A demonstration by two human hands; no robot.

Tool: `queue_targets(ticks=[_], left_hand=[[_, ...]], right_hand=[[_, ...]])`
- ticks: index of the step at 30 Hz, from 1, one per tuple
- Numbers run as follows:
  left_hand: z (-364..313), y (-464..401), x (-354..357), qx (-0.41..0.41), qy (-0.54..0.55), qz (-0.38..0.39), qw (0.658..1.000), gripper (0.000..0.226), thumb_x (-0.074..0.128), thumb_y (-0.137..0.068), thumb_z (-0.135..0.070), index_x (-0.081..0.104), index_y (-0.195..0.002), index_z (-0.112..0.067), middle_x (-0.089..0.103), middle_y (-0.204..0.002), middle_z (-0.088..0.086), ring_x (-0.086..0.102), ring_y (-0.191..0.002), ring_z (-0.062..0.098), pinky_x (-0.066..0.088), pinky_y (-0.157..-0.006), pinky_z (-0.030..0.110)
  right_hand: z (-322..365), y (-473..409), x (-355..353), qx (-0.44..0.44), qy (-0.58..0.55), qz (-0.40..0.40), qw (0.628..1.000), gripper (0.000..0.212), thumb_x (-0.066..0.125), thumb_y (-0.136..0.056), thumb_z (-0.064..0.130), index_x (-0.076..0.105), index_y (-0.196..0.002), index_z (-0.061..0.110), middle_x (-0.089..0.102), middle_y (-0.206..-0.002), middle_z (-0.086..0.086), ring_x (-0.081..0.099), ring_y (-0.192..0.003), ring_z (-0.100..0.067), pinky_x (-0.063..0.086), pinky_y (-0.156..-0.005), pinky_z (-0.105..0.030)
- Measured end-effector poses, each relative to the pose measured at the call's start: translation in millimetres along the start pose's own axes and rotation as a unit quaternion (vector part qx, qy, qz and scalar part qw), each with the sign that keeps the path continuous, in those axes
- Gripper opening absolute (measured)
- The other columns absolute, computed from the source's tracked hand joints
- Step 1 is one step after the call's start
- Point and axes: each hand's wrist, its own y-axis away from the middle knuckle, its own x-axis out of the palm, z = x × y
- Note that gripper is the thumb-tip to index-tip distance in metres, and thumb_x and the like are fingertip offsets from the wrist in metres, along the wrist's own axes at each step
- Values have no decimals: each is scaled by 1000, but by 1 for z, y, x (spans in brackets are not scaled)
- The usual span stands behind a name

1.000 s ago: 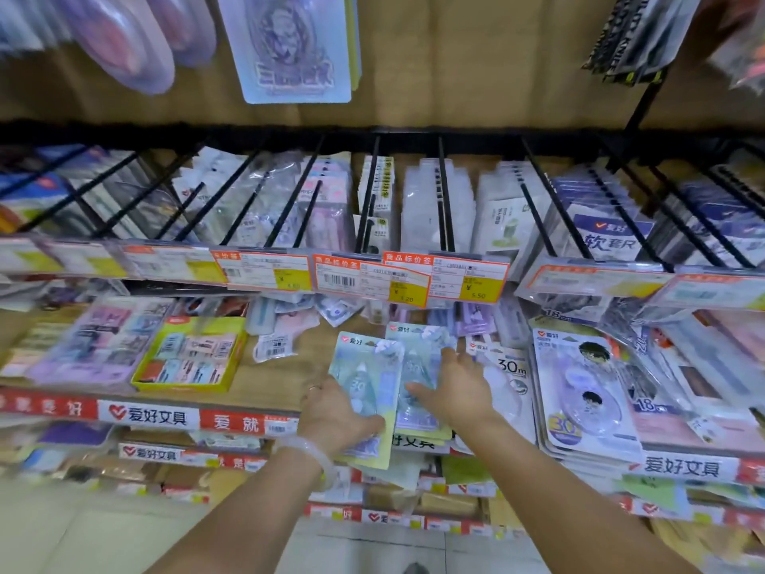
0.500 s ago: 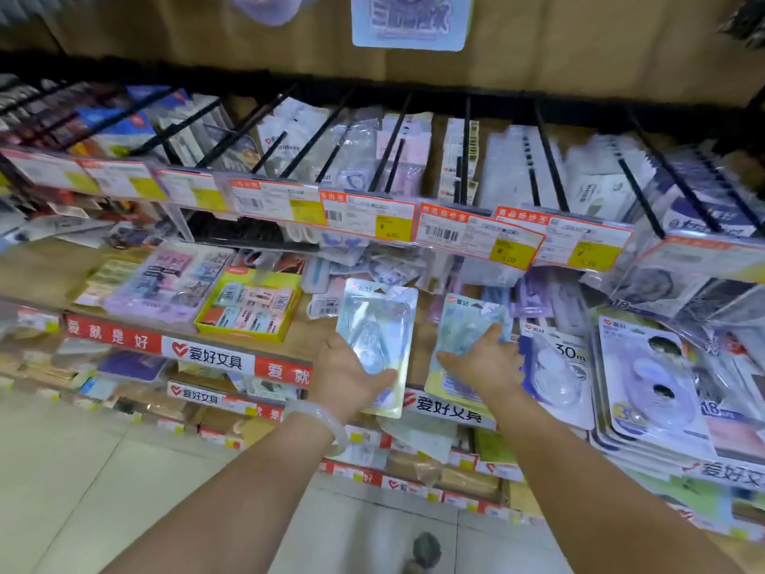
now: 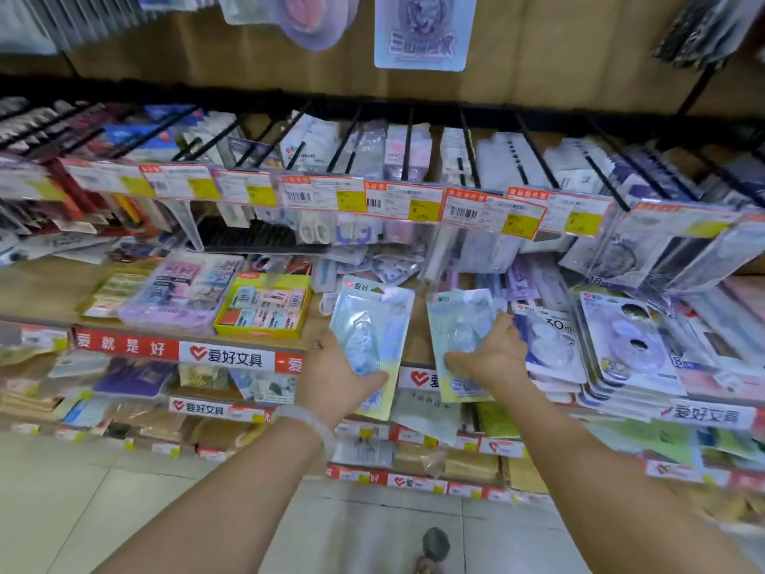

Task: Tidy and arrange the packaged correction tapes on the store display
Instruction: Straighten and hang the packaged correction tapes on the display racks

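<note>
the person is standing at a store display, both bare arms reaching forward over the front edge of a wooden shelf (image 3: 49,287). the left hand (image 3: 335,379) is gripping a pale blue correction tape pack (image 3: 370,325) by its lower part, thumb lying across the front and the fingers closed behind the card; the pack is standing nearly upright, tilted slightly right, above the shelf's front rail. a pale bracelet (image 3: 308,424) is sitting on the left wrist. the right hand (image 3: 492,358) is resting on a second correction tape pack (image 3: 455,325), the fingers (image 3: 507,325) curled over its right edge and the thumb pressing on its face; whether this pack is being lifted or is lying on packs beneath cannot be told. the two packs are hanging apart, with a gap of bare shelf between them. just to the right, a white 30m tape pack (image 3: 546,337) is touching the right hand's side, and beyond it a stack of round tape packs (image 3: 625,341) is lying flat. to the left, a yellow tray (image 3: 265,306) of small items is sitting on the shelf. a row of price tags (image 3: 405,203) is hanging from black hooks above.
</note>
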Motion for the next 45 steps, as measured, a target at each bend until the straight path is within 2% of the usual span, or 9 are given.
queue_targets(ticks=[5, 13, 17, 23, 28, 31, 34, 39, 45], left_hand=[[10, 23, -7, 22, -14, 11, 1000, 95, 78, -64, -47, 29, -134, -6, 47, -123, 11, 50, -112, 28, 48, -84, 35], [20, 55, -24, 39, 11, 16, 999, 84, 76, -65, -48, 34, -128, -11, 47, -121, 7, 48, -112, 25, 48, -87, 37], [15, 65, -44, 84, 50, -59, 994, 96, 77, -65, -48, 25, -139, -15, 45, -125, 4, 46, -114, 23, 45, -81, 30], [-8, 64, -85, 137, 102, -142, 975, 99, 76, -60, -57, 26, -138, -21, 49, -122, 3, 50, -112, 25, 51, -85, 43], [-40, 53, -120, 155, 124, -182, 963, 104, 76, -64, -54, 21, -143, -16, 42, -131, 8, 45, -121, 26, 46, -92, 38], [-58, 45, -137, 177, 152, -206, 950, 99, 75, -64, -52, 24, -141, -16, 44, -125, 8, 46, -117, 27, 47, -91, 41], [-81, 38, -149, 192, 157, -219, 943, 103, 74, -68, -51, 18, -145, -12, 38, -133, 9, 38, -125, 28, 41, -98, 40], [-123, 26, -163, 203, 149, -241, 937, 110, 73, -68, -56, 12, -147, -12, 31, -140, 10, 34, -130, 28, 37, -104, 40], [-169, 5, -173, 194, 139, -236, 942, 110, 72, -66, -59, 11, -148, -18, 31, -137, 8, 39, -126, 27, 43, -96, 43]], right_hand=[[-14, 49, 6, -8, -33, 6, 999, 110, 75, -67, 39, 7, -149, 9, 27, -144, -13, 29, -133, -34, 34, -107, -40], [-24, 112, 18, 3, -70, 12, 997, 111, 76, -58, 42, 16, -146, 13, 29, -144, -9, 36, -130, -33, 39, -105, -45], [-16, 129, 9, -56, -126, -57, 989, 114, 73, -45, 56, 24, -141, 19, 43, -135, -3, 45, -125, -27, 46, -98, -46], [18, 149, -39, -180, -167, -183, 952, 112, 79, -65, 45, 12, -150, 18, 26, -151, -3, 25, -140, -23, 31, -111, -45], [56, 143, -81, -235, -188, -250, 920, 112, 80, -68, 38, 7, -150, 14, 26, -150, -5, 24, -140, -21, 25, -112, -36], [79, 137, -104, -247, -186, -272, 911, 109, 79, -68, 37, 11, -150, 11, 28, -148, -9, 25, -139, -24, 27, -113, -40], [96, 129, -124, -259, -190, -304, 897, 103, 79, -65, 40, 23, -146, 9, 37, -140, -11, 31, -133, -26, 33, -108, -44], [114, 112, -152, -265, -172, -303, 899, 108, 76, -73, 43, 8, -150, 7, 20, -151, -9, 15, -141, -22, 18, -113, -36], [115, 82, -175, -262, -212, -290, 896, 94, 77, -68, 40, 27, -140, 7, 31, -133, -6, 28, -125, -17, 36, -101, -34]])
